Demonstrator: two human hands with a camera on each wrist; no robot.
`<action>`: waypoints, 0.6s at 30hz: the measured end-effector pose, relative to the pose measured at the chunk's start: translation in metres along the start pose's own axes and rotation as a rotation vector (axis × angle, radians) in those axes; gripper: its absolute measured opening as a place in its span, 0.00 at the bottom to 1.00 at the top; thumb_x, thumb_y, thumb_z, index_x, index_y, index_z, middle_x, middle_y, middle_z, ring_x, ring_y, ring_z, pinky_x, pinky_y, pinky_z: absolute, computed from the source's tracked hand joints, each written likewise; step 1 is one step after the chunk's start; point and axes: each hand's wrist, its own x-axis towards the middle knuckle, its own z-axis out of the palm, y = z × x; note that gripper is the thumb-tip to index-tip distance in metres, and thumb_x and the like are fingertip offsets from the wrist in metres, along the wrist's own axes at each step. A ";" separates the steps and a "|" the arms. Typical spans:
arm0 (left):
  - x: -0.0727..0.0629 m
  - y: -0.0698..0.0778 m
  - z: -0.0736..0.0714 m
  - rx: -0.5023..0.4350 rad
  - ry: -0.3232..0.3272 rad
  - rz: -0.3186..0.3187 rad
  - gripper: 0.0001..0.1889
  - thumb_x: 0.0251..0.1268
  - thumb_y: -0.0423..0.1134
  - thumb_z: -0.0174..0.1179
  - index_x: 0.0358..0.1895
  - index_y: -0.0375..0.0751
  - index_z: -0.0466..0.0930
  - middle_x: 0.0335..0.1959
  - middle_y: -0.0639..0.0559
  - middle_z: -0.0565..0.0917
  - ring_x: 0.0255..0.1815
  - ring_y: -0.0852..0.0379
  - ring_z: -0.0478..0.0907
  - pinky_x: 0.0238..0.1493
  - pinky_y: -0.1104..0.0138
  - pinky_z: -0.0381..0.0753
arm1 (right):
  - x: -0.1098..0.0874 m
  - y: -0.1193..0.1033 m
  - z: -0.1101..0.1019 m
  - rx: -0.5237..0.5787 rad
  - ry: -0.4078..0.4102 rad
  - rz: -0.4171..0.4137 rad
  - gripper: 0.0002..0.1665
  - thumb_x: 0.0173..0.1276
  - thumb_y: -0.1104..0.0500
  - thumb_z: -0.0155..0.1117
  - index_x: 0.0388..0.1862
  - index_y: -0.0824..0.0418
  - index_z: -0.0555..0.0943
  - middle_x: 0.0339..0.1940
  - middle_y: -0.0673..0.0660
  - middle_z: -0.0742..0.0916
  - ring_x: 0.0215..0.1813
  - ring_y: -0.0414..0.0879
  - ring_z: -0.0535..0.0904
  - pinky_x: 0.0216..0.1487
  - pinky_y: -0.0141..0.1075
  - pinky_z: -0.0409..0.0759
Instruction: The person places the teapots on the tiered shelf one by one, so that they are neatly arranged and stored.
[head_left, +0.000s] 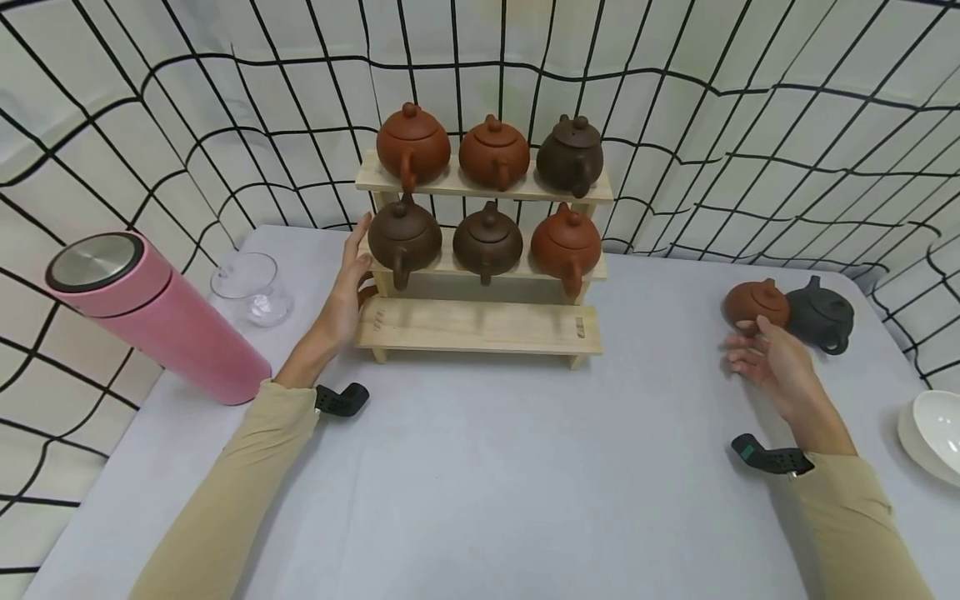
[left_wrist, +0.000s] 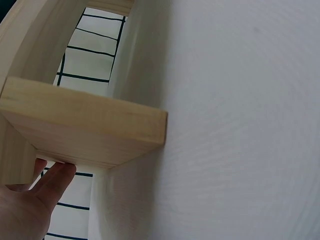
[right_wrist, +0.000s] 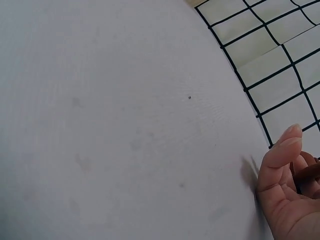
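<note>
A three-tier wooden stand (head_left: pixel 480 325) holds three small teapots on its top shelf and three on its middle one. My left hand (head_left: pixel 347 287) rests on the stand's left side, its index finger stretched along the edge. In the left wrist view, fingers (left_wrist: pixel 57 182) reach along the underside beside a wooden board (left_wrist: pixel 85 115). My right hand (head_left: pixel 780 367) is at the far right, fingers loosely bent, fingertips right at a reddish-brown teapot (head_left: pixel 753 302). A dark grey teapot (head_left: pixel 821 312) stands against that one. In the right wrist view, a reddish-brown piece (right_wrist: pixel 309 171) shows behind the fingers.
A pink flask (head_left: pixel 172 325) and a clear glass cup (head_left: pixel 251 292) stand on the left. A white bowl (head_left: pixel 930 433) sits at the right edge. Black wire grid (head_left: pixel 675 108) walls the back and sides of the white-covered table (head_left: pixel 525 483).
</note>
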 end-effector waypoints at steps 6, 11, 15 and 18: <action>0.000 0.001 0.000 0.019 0.001 0.006 0.33 0.84 0.52 0.25 0.87 0.61 0.34 0.86 0.54 0.43 0.79 0.45 0.54 0.76 0.43 0.54 | 0.004 0.000 0.003 0.083 0.031 0.011 0.19 0.87 0.46 0.43 0.55 0.60 0.70 0.38 0.51 0.83 0.37 0.43 0.79 0.38 0.32 0.79; 0.000 0.002 0.000 0.028 0.001 0.003 0.32 0.84 0.52 0.24 0.87 0.62 0.34 0.87 0.55 0.41 0.80 0.43 0.52 0.76 0.41 0.52 | 0.004 0.000 0.004 0.149 0.046 -0.004 0.18 0.87 0.48 0.44 0.50 0.59 0.75 0.37 0.53 0.83 0.36 0.43 0.78 0.37 0.33 0.79; -0.001 0.001 0.000 0.034 -0.003 -0.003 0.32 0.84 0.52 0.23 0.87 0.62 0.33 0.87 0.56 0.40 0.81 0.42 0.51 0.76 0.40 0.51 | 0.003 0.000 0.006 0.196 0.067 -0.001 0.17 0.88 0.49 0.45 0.48 0.60 0.75 0.37 0.53 0.82 0.36 0.43 0.77 0.37 0.32 0.78; -0.001 0.001 0.000 0.031 -0.005 -0.004 0.32 0.84 0.52 0.23 0.87 0.63 0.33 0.87 0.56 0.40 0.80 0.42 0.51 0.77 0.40 0.51 | 0.003 0.001 0.007 0.229 0.083 0.000 0.16 0.87 0.50 0.46 0.48 0.60 0.73 0.38 0.54 0.82 0.37 0.43 0.76 0.38 0.32 0.78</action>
